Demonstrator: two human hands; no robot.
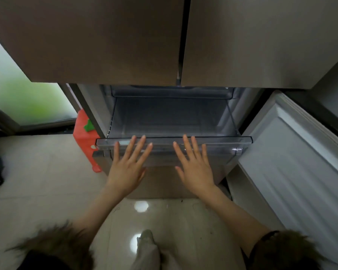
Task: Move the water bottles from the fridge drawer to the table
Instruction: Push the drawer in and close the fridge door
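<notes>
The clear plastic fridge drawer is pulled out below the two shut upper fridge doors. I see no water bottles inside it; its grey floor is bare. My left hand lies flat against the drawer's front panel, fingers spread and pointing up. My right hand rests beside it on the same panel, also flat with fingers apart. Neither hand holds anything. No table is in view.
The lower fridge door stands swung out to the right. A red plastic stool sits left of the fridge, next to a frosted glass door. Glossy tile floor spreads below, with my foot at the bottom.
</notes>
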